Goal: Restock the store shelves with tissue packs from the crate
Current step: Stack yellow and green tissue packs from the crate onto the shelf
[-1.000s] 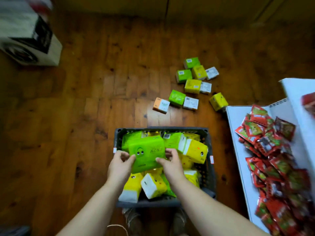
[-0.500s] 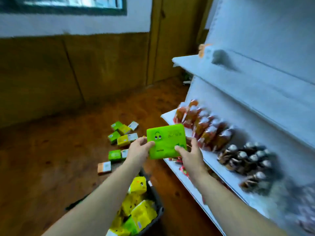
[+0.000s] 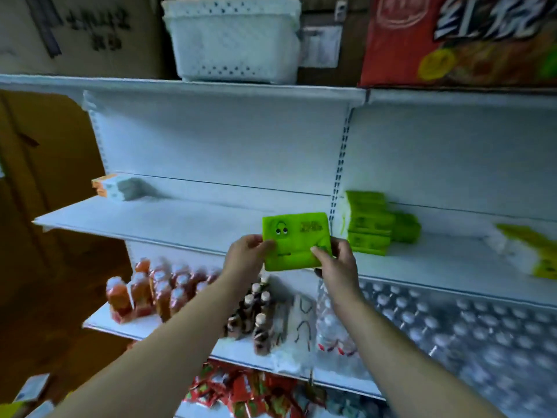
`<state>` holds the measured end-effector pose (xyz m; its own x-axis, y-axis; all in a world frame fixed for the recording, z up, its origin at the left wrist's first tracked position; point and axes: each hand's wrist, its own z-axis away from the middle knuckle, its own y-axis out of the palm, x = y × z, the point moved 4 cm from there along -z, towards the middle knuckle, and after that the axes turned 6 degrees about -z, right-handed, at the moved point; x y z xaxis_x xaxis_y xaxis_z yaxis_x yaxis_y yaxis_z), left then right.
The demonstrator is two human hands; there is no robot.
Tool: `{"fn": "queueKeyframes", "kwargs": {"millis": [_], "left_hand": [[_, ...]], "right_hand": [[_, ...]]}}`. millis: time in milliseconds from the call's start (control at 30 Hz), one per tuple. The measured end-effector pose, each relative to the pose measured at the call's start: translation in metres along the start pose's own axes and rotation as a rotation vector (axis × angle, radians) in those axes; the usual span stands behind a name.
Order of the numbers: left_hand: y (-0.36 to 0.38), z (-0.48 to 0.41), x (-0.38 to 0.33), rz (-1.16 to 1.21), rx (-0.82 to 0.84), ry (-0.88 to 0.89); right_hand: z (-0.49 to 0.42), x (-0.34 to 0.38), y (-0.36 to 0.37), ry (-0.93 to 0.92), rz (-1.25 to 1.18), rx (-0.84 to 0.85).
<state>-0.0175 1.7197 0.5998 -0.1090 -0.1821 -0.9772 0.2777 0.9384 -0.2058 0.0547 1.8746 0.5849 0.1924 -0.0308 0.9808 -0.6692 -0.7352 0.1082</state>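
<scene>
A soft, rectangular green tissue pack (image 3: 297, 241) with a glossy wrapper and printed cartoon eyes is held upright in the air, just in front of the middle white metal shelf (image 3: 150, 218). The left grip (image 3: 247, 254) pinches its left edge and the right grip (image 3: 334, 263) pinches its lower right corner, thumbs on the front face. Just right of it, a stack of green packs (image 3: 370, 227) lies on the shelf beside the slotted upright; an orange-and-white pack (image 3: 111, 187) sits far left. Below stand orange bottles (image 3: 141, 294) and dark capped bottles (image 3: 256, 315), blurred, possibly drinks. Above, a white perforated plastic basket (image 3: 232, 37) sits beside a cardboard box (image 3: 75, 34).
</scene>
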Motion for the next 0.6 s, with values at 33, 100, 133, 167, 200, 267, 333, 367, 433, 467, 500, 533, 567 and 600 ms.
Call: {"fn": "queueKeyframes", "kwargs": {"millis": [33,100,133,167,200,267,333,367,433,467,500,533,567,600], "left_hand": [[0.026,-0.007,-0.007,-0.004,0.009,0.002],[0.080,-0.017,-0.024,0.020,0.028,0.013],[0.107,-0.021,-0.031,0.031,0.035,0.019],[0.132,-0.027,-0.037,0.037,0.039,0.027],[0.157,-0.033,-0.042,0.040,0.040,0.037],[0.204,-0.043,-0.050,0.059,0.037,0.043],[0.247,-0.051,-0.054,0.053,0.056,0.042],[0.266,-0.054,-0.054,0.036,0.068,0.034],[0.299,-0.057,-0.049,-0.022,0.101,0.017],[0.314,-0.060,-0.044,-0.067,0.127,0.011],[0.327,-0.063,-0.039,-0.120,0.156,0.010],[0.337,-0.065,-0.033,-0.182,0.184,0.017],[0.347,-0.070,-0.027,-0.249,0.211,0.027],[0.354,-0.074,-0.020,-0.323,0.226,0.035]], "right_hand": [[-0.015,0.003,-0.024,-0.011,0.001,-0.025],[-0.044,0.009,-0.072,-0.033,-0.005,-0.059],[-0.057,0.011,-0.096,-0.038,-0.006,-0.070],[-0.071,0.012,-0.118,-0.041,-0.003,-0.089],[-0.083,0.013,-0.140,-0.044,0.002,-0.113],[-0.107,0.012,-0.183,-0.048,0.002,-0.167],[-0.129,0.007,-0.221,-0.021,0.008,-0.229],[-0.139,0.003,-0.238,0.004,0.024,-0.258],[-0.157,-0.012,-0.264,0.084,0.073,-0.293],[-0.166,-0.021,-0.275,0.138,0.107,-0.300],[-0.174,-0.029,-0.283,0.183,0.152,-0.301],[-0.181,-0.036,-0.289,0.219,0.200,-0.291],[-0.188,-0.045,-0.294,0.253,0.249,-0.268],[-0.194,-0.052,-0.298,0.283,0.300,-0.230]]}}
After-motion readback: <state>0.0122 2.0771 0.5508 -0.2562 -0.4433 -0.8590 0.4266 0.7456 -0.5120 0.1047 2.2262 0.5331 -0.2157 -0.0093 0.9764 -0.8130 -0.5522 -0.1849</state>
